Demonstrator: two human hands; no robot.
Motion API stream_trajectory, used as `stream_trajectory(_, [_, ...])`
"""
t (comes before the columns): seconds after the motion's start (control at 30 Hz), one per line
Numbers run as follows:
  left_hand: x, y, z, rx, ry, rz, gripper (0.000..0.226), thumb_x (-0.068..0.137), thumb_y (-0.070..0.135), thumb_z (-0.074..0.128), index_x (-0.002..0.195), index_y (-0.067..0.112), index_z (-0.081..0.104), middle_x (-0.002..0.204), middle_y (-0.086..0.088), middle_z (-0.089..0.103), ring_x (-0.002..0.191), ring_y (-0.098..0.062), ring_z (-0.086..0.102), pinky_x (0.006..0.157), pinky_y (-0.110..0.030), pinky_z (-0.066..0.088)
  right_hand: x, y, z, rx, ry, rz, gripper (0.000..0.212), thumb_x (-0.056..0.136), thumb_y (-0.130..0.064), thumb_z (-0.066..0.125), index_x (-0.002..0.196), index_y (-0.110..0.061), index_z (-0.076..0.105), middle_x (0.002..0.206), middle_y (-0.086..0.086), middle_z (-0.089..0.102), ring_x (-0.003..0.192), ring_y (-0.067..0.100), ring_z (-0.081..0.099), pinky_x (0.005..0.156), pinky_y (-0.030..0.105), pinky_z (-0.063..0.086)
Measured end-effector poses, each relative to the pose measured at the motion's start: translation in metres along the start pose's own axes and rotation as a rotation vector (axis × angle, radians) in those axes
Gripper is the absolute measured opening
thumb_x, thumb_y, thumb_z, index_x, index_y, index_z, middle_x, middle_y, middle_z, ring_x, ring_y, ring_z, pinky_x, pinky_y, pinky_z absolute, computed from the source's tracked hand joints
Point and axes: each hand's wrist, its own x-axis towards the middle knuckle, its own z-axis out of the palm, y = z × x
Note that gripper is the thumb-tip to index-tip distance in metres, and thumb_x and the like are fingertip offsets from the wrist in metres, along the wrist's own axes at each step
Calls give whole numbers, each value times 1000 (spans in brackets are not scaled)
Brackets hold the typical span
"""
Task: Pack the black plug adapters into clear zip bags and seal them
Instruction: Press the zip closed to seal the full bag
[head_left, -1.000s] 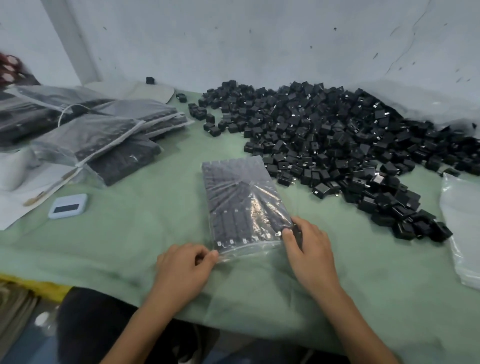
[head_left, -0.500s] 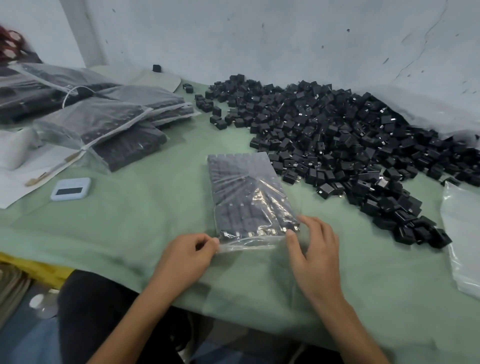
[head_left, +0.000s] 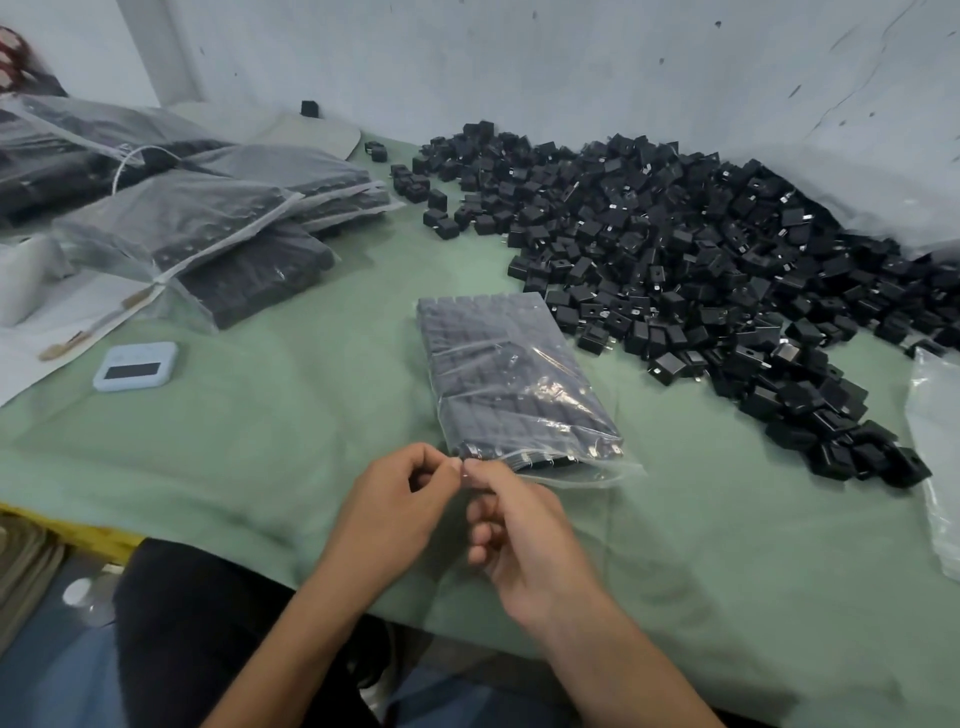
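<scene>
A clear zip bag (head_left: 511, 384) filled with rows of black plug adapters lies on the green cloth in front of me, its mouth toward me. My left hand (head_left: 402, 512) pinches the bag's near left corner between thumb and forefinger. My right hand (head_left: 519, 535) pinches the same zip edge right beside it, fingertips nearly touching the left hand's. The rest of the mouth (head_left: 587, 470) runs to the right, and whether it is closed I cannot tell. A big heap of loose black adapters (head_left: 691, 249) covers the table's back right.
Several filled bags (head_left: 208, 218) are stacked at the back left. A small light-blue device (head_left: 136, 365) lies on the cloth at left, beside white paper (head_left: 57, 322). Empty clear bags (head_left: 935, 457) lie at the right edge. The table's front edge is just below my hands.
My right hand moved left from the bag's right corner to the left corner, meeting my left hand at the zip edge. The view shifted slightly closer.
</scene>
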Motion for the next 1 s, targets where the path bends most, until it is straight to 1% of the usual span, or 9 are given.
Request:
stream_trajectory(0.17, [-2, -5, 2, -21, -6, -37, 18, 78, 48, 57, 74, 32, 66, 58, 9, 58, 56, -6, 48, 64, -40, 48, 6, 8, 1, 63, 52, -6, 11, 82, -14, 70, 78, -11, 60, 52, -1, 49, 38, 8, 40, 36, 19, 33])
stream_trajectory(0.27, [-4, -6, 3, -29, -1, -58, 20, 77, 48, 57, 74, 31, 67, 62, 0, 61, 58, -9, 50, 67, -44, 49, 6, 11, 1, 77, 44, 9, 14, 82, -15, 71, 88, -10, 59, 53, -1, 49, 39, 8, 42, 36, 20, 36])
stream_trajectory(0.4, [-5, -4, 0, -14, 4, -64, 23, 77, 51, 57, 73, 30, 66, 62, -3, 60, 58, -10, 50, 69, -47, 50, 7, 13, 1, 83, 46, -9, 19, 83, -14, 69, 97, -7, 57, 54, 0, 51, 40, 10, 45, 38, 22, 40])
stream_trajectory(0.6, [-10, -3, 0, 58, 9, -59, 22, 79, 53, 54, 74, 34, 64, 62, 5, 62, 60, -11, 55, 67, -43, 52, 7, 14, 8, 76, 75, -26, 6, 85, -11, 61, 82, -8, 58, 51, -1, 46, 39, 10, 41, 38, 21, 38])
stream_trajectory(0.7, [-11, -3, 1, 113, 15, -26, 16, 89, 44, 61, 75, 35, 63, 58, 11, 59, 55, -7, 51, 62, -36, 48, 7, 14, 12, 67, 110, -43, 12, 85, -8, 57, 73, -9, 56, 50, -2, 43, 38, 9, 39, 38, 21, 36])
stream_trajectory(0.8, [-11, -3, 1, 139, 21, -30, 20, 91, 34, 64, 72, 31, 63, 55, 12, 57, 54, -7, 49, 61, -35, 46, 7, 16, 13, 53, 141, -49, 20, 86, -7, 55, 67, -11, 52, 48, -4, 40, 37, 9, 37, 37, 20, 34])
stream_trajectory(0.87, [-12, -3, 0, 150, 16, -29, 25, 90, 33, 64, 67, 26, 62, 55, 13, 56, 52, -6, 48, 60, -35, 46, 5, 16, 12, 54, 125, -31, 16, 87, -7, 55, 71, -9, 53, 49, -3, 41, 38, 9, 39, 37, 21, 37])
stream_trajectory(0.93, [-11, -2, -1, 168, 16, -14, 27, 90, 33, 65, 66, 23, 62, 53, 14, 54, 51, -5, 46, 58, -33, 43, 4, 15, 9, 70, 111, -11, 6, 86, -8, 59, 81, -7, 56, 50, -3, 44, 39, 10, 42, 38, 22, 39])
stream_trajectory(1.0, [-10, -1, -2, 177, 15, 3, 29, 90, 33, 65, 65, 19, 60, 51, 14, 51, 49, -6, 43, 55, -32, 40, 4, 13, 5, 87, 125, 1, 7, 85, -11, 63, 87, -6, 58, 51, -2, 45, 39, 10, 43, 38, 22, 40])
